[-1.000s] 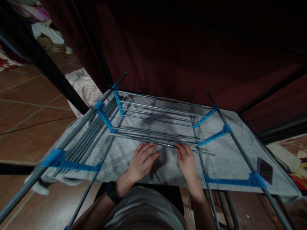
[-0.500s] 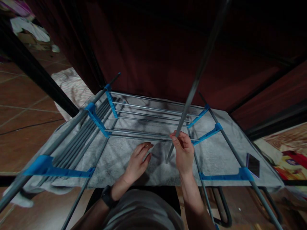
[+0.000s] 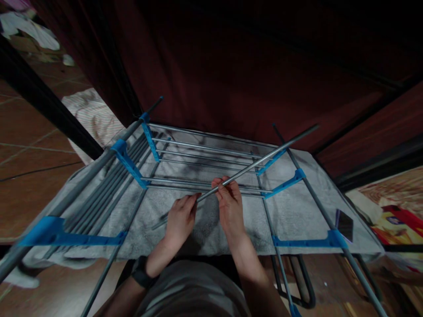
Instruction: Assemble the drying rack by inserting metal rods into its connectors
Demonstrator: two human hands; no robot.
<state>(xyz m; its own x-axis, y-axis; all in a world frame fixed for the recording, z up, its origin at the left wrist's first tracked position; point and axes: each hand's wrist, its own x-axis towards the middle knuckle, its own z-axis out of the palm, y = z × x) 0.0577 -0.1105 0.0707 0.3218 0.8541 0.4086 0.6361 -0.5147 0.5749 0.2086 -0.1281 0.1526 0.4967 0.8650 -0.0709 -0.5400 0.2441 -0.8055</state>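
A loose grey metal tube [image 3: 257, 164] slants across the middle, its near end low at left and its far end up at right. My left hand [image 3: 181, 216] is closed round it near the lower end. My right hand [image 3: 228, 200] pinches the same tube further up, thumb against fingers. Below and around lies a partly assembled rack: long grey side poles, blue plastic brackets [image 3: 128, 165] and thin metal crossbars [image 3: 205, 181]. On the right side sit more blue brackets [image 3: 284, 182]. The tube passes above the crossbars.
Several loose grey tubes [image 3: 105, 193] lie together at left on the grey cloth [image 3: 244, 224] covering the table. A phone [image 3: 344, 225] rests at the right edge. Behind hangs a dark red curtain [image 3: 211, 79]. A colourful package [image 3: 395, 224] is far right.
The tube has swung down from steep to a shallow slant. My left hand has closed on its lower part, and my right hand has moved left with it.
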